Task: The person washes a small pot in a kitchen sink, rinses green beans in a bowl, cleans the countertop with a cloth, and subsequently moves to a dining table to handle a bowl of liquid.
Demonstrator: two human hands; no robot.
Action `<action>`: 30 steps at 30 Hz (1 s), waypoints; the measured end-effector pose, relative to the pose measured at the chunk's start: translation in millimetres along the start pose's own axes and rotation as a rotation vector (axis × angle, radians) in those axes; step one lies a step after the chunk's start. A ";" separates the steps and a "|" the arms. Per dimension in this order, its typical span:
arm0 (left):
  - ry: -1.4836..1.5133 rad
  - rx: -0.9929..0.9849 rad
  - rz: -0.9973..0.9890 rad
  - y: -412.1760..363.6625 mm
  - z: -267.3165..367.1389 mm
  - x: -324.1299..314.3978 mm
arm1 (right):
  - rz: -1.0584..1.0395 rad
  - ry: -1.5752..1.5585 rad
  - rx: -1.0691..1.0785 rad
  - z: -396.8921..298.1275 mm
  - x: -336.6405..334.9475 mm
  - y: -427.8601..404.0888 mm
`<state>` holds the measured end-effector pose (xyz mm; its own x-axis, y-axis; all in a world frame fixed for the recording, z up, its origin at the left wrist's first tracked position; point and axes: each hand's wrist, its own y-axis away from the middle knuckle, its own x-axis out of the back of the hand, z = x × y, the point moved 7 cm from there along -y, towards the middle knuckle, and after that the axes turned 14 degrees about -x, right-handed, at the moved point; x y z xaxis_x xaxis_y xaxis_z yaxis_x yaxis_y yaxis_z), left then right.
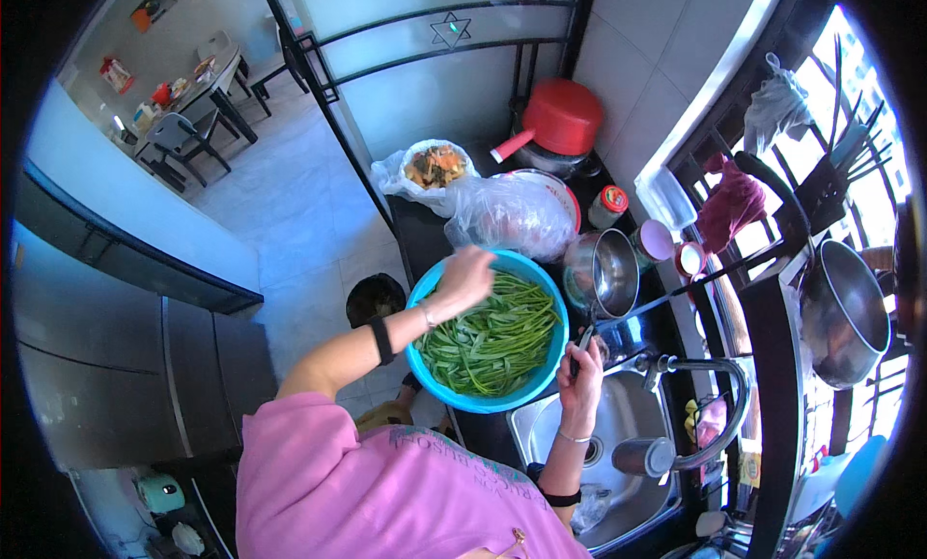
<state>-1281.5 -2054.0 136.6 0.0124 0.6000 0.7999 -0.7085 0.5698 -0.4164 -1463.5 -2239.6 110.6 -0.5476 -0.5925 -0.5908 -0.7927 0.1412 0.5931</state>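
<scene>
A light-blue plastic basin (563, 349) full of long green leafy vegetable stems (500, 334) stands on the counter before me. My left hand (467, 280) is over its far left part, above the greens. It is blurred with fingers curled, so whether anything is in it cannot be made out. At the basin's right side, my right hand (581, 371) is closed on a black handle (578, 352). This handle appears to belong to the stainless steel saucepan (615, 273) just beyond, right of the basin.
Beyond the basin lie a clear plastic bag (518, 219), a lined bowl of food scraps (436, 169), a red pot (561, 117) and a red-lidded jar (608, 206). The sink (558, 429) with its curved faucet (739, 400) is at the right. A dark bin (375, 300) stands left.
</scene>
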 end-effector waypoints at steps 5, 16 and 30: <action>-0.037 0.450 -0.270 85.2 -72.5 3.0 | 0.022 0.014 0.024 -2.7 -10.8 -5.2; 0.407 0.261 -0.135 133.4 -79.6 16.1 | 0.096 0.071 0.140 4.7 -26.6 -7.1; 0.142 0.021 -0.219 58.2 -96.2 32.9 | 0.076 0.127 0.321 -13.6 -72.1 30.1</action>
<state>-1254.5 -1947.1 97.2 0.2647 0.5373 0.8008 -0.6923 0.6840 -0.2301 -1444.3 -2203.4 178.5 -0.5868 -0.6616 -0.4669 -0.8056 0.4190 0.4189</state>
